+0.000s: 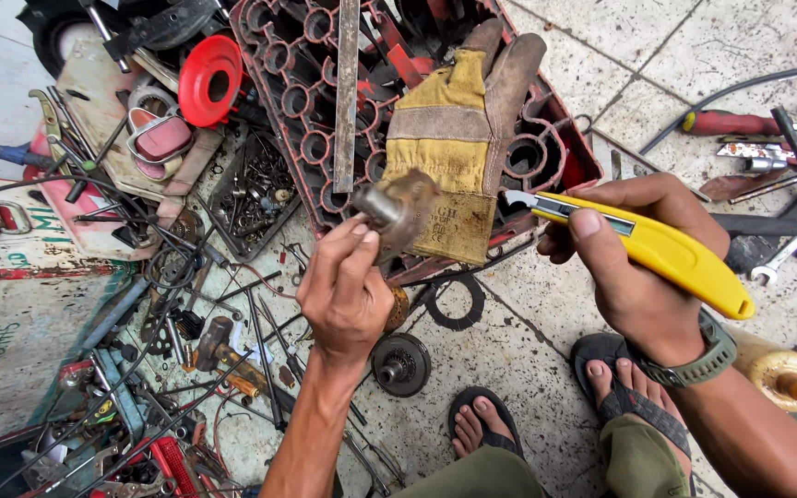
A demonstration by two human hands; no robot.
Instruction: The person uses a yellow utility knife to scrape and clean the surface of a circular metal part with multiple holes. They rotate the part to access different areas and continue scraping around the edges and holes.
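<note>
Head view: your left hand [343, 290] pinches a rusty metal part [394, 210] at frame centre, grip clamped on it; right hand [634, 263] clenched round a yellow utility knife [648, 244]. Part looks heavy, rigid, gritty; hold its body. Work glove [458, 129] just behind.

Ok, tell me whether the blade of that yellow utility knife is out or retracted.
Out: a short blade tip shows past the front of the yellow utility knife, held in the right hand.
</note>
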